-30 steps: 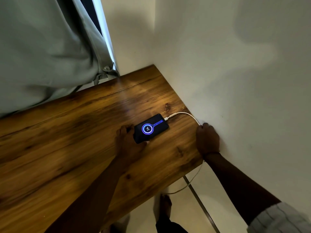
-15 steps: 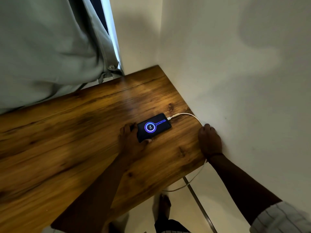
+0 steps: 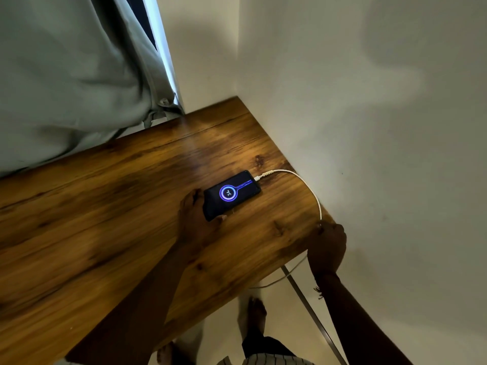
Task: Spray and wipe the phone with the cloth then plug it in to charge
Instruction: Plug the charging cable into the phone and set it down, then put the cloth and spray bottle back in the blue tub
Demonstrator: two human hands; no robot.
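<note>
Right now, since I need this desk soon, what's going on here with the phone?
The phone lies flat on the wooden table, its screen lit with a charging ring. The person's left hand grips its near end. A white cable is plugged into its far end and curves to the table's edge by the wall, where the right hand holds it. Charging looks under way.

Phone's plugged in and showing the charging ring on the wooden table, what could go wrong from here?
1. The right hand grips the cable at the table edge; a tug there could pull the plug from the phone or drag it toward the wall.
2. Slack cable hangs below the edge close to a bare foot, which could snag it.
3. The left hand holds the phone's near end; lifting it might strain the connector.
</note>
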